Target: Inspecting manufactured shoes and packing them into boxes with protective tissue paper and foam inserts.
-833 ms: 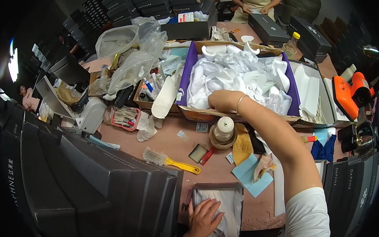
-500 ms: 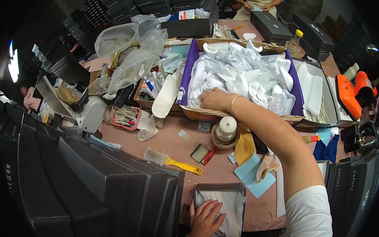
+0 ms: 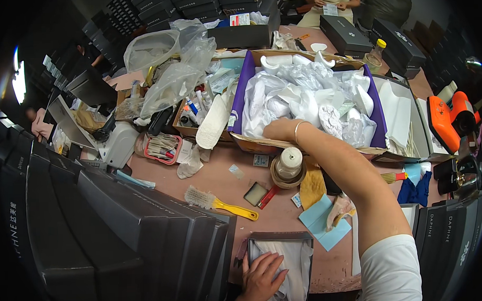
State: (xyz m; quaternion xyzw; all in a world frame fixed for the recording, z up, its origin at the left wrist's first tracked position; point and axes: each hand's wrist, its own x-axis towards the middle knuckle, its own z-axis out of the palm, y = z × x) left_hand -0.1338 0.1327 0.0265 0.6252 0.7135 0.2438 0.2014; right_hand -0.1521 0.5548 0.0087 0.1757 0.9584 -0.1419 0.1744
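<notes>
My right hand point(image 3: 282, 129) reaches into the near side of a purple-edged carton point(image 3: 243, 92) heaped with white paper stuffing and clear plastic bags point(image 3: 302, 76). Its fingers are sunk among the stuffing, so what they touch is hidden. Down at the front edge of the table, my left hand point(image 3: 263, 279) lies flat with fingers spread over white tissue paper point(image 3: 292, 271). That tissue lines an open dark shoebox point(image 3: 311, 254). Just beyond the carton's near side stands a white-topped bottle in a brown holder point(image 3: 289, 164).
Dark shoeboxes point(image 3: 148, 233) are stacked at the left, more point(image 3: 451, 233) at the right. A yellow-handled brush point(image 3: 221, 204), a blue sheet point(image 3: 323, 224) and a red basket of sticks point(image 3: 164, 148) lie on the table. An orange tool point(image 3: 452, 119) sits right; another person point(image 3: 331, 1) sits at the back.
My right hand has pushed deeper into the white stuffing, hiding its fingers. My left hand stays on the tissue. The person at the back now holds a white paper up.
</notes>
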